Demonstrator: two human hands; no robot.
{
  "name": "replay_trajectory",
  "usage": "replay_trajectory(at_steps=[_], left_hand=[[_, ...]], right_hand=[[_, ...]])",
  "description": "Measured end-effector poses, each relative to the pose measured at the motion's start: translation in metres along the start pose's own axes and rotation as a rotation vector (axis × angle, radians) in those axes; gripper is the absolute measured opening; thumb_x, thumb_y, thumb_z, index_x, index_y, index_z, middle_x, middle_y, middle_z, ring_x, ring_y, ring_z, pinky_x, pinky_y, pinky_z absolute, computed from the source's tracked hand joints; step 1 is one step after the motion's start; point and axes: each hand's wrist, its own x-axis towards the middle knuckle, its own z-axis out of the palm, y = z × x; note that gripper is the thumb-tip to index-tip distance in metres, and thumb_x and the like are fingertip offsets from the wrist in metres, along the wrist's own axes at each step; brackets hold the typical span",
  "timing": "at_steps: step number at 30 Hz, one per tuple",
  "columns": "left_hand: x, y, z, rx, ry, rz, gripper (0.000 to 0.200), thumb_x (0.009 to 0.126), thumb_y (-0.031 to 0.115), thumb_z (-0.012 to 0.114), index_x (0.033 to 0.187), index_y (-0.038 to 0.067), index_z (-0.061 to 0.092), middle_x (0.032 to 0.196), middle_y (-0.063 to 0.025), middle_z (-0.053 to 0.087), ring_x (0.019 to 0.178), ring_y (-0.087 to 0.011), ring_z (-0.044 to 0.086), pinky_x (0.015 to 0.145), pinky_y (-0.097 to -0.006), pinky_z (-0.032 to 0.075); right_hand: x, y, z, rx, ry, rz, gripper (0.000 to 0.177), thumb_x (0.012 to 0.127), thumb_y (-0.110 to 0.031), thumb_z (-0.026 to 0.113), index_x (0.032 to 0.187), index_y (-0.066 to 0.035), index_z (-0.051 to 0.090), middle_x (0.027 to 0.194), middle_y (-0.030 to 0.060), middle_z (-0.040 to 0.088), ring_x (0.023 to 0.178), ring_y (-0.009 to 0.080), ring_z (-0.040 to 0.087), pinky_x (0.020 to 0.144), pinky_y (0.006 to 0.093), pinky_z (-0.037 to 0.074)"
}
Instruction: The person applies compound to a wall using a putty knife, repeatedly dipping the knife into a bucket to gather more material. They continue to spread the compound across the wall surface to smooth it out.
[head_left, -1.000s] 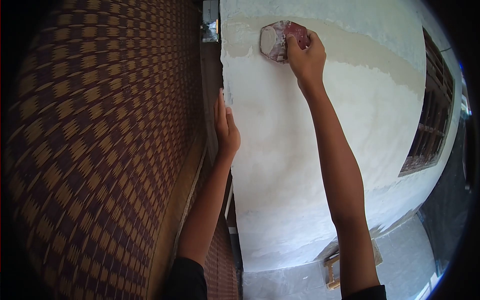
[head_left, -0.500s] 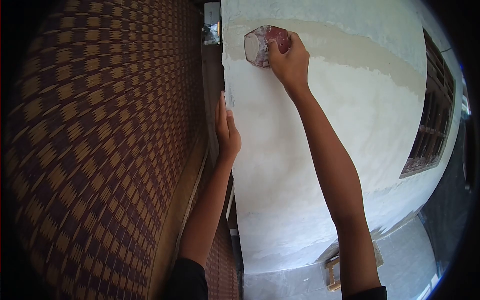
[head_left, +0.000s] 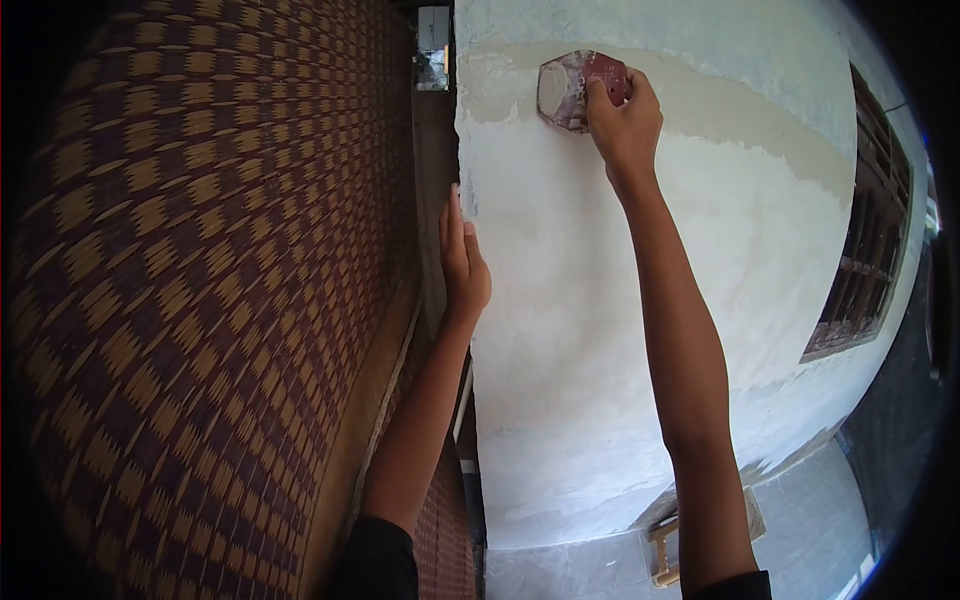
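Note:
My right hand [head_left: 628, 125] grips a dark red, many-sided flat plate [head_left: 574, 92] smeared with pale putty, thumb on its near face. The plate lies at the upper part of the white wall [head_left: 560, 270], over the lower border of a greyish damp-looking band [head_left: 700, 85]. Whether its whole back touches the wall is hidden. Lower and to the left, my left hand [head_left: 466, 262] rests at the wall's vertical edge, fingers stretched upward and nothing held in them.
A woven brown-and-tan panel [head_left: 200, 250] stands close on the left, leaving a narrow gap beside the wall edge. On the right is a barred window [head_left: 860, 230]. A small wooden stool-like frame [head_left: 664, 550] stands on the grey tiled floor [head_left: 570, 575] below.
My right hand has moved right along the wall with the red plate. My left hand stays at the wall edge, and the view has shifted slightly.

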Motion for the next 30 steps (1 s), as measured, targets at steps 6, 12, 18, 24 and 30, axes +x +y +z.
replay_trajectory(at_steps=[6, 12, 18, 24, 30], left_hand=[[0.001, 0.000, -0.002, 0.006, -0.012, -0.004, 0.047, 0.107, 0.014, 0.028, 0.151, -0.001, 0.029, 0.147, -0.0231, 0.039, 0.137, -0.0357, 0.039, 0.112, -0.0436, 0.035], [-0.001, -0.001, -0.001, 0.012, -0.009, -0.013, 0.047, 0.107, 0.014, 0.028, 0.151, -0.002, 0.029, 0.147, -0.0233, 0.039, 0.137, -0.0358, 0.040, 0.112, -0.0436, 0.035], [0.000, 0.000, -0.002, 0.003, -0.011, 0.001, 0.047, 0.107, 0.014, 0.028, 0.151, -0.002, 0.029, 0.147, -0.0237, 0.039, 0.137, -0.0366, 0.040, 0.112, -0.0436, 0.034], [-0.001, 0.001, -0.002, 0.009, -0.005, -0.002, 0.047, 0.106, 0.011, 0.028, 0.151, -0.002, 0.030, 0.147, -0.0236, 0.039, 0.137, -0.0366, 0.040, 0.112, -0.0433, 0.035], [0.000, 0.001, 0.000, -0.015, 0.003, -0.007, 0.047, 0.105, 0.009, 0.029, 0.151, -0.001, 0.030, 0.146, -0.0234, 0.040, 0.137, -0.0365, 0.040, 0.112, -0.0432, 0.035]], right_hand=[[-0.019, -0.006, 0.040, -0.085, -0.089, -0.145, 0.032, 0.085, -0.014, 0.065, 0.110, 0.005, 0.062, 0.093, 0.0213, 0.072, 0.086, 0.0294, 0.072, 0.081, 0.0367, 0.054], [-0.017, -0.015, 0.029, 0.144, -0.003, -0.125, 0.027, 0.085, -0.011, 0.064, 0.107, 0.005, 0.061, 0.089, 0.0196, 0.072, 0.082, 0.0288, 0.072, 0.077, 0.0357, 0.055], [-0.016, -0.005, 0.034, -0.034, -0.007, -0.190, 0.031, 0.083, -0.012, 0.064, 0.107, 0.008, 0.060, 0.088, 0.0220, 0.071, 0.080, 0.0324, 0.072, 0.078, 0.0384, 0.056], [-0.021, -0.010, 0.039, 0.018, -0.086, -0.228, 0.030, 0.085, -0.013, 0.065, 0.108, 0.007, 0.061, 0.090, 0.0222, 0.072, 0.083, 0.0318, 0.072, 0.079, 0.0377, 0.055], [-0.015, -0.016, 0.020, -0.026, -0.009, -0.153, 0.028, 0.086, -0.011, 0.065, 0.108, 0.005, 0.060, 0.089, 0.0220, 0.072, 0.083, 0.0314, 0.072, 0.077, 0.0373, 0.055]])
